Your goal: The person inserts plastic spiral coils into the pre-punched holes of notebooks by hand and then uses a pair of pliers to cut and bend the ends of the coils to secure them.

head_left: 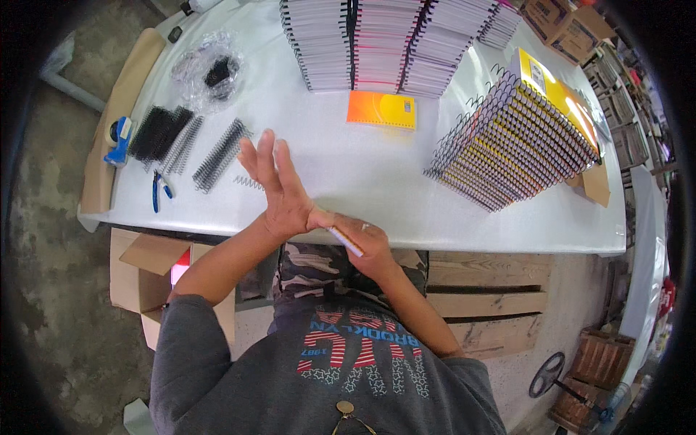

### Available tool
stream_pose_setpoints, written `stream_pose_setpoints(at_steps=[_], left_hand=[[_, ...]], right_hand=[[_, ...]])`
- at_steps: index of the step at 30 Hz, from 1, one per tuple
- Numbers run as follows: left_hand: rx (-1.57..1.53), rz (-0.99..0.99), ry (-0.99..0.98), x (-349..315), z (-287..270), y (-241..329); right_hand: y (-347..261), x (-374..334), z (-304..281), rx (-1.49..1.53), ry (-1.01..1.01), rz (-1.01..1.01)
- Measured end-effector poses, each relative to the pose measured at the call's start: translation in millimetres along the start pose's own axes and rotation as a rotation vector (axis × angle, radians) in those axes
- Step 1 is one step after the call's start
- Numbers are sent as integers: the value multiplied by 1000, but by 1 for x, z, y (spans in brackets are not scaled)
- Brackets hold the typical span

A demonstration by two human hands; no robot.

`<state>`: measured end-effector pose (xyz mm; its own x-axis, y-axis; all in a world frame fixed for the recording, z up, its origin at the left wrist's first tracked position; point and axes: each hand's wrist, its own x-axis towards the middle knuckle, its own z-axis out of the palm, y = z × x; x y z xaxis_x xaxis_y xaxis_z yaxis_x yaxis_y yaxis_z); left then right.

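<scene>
My left hand (284, 190) is raised over the front edge of the table with its fingers stretched out and apart. Its thumb side meets my right hand (368, 243), which is closed around a small notebook (346, 241) seen edge-on. White page edges and a strip of orange show; its cover is mostly hidden by the hand. Just beyond my left fingers lie a loose coil (250, 183) and a bundle of grey spiral coils (220, 156). On the table ahead, an orange and yellow notebook (380, 110) lies flat.
Tall stacks of spiral-bound notebooks (377, 47) line the far side. At right stands a pile of yellow-covered ones (515, 145). Black coils (159, 134), blue-handled pliers (161, 192), a tape dispenser (119, 141) and crumpled plastic (206, 69) lie left. An open carton (130, 268) sits below.
</scene>
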<state>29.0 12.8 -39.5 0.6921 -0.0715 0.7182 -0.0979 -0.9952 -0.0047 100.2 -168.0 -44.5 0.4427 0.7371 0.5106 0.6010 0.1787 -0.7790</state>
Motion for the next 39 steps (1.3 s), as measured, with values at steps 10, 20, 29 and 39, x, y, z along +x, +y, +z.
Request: stream_pose_setpoints(at_steps=[10, 20, 29, 39], left_hand=[[-53, -34, -64, 20, -4, 36], [-96, -53, 44, 39, 0, 46], [-491, 139, -451, 77, -18, 28], [-548, 81, -648, 98, -26, 16]], right_hand=[[8, 0, 6, -4, 6, 13], [22, -1, -7, 94, 33, 125], [14, 15, -12, 201, 91, 449], [4, 22, -17, 269, 95, 500]])
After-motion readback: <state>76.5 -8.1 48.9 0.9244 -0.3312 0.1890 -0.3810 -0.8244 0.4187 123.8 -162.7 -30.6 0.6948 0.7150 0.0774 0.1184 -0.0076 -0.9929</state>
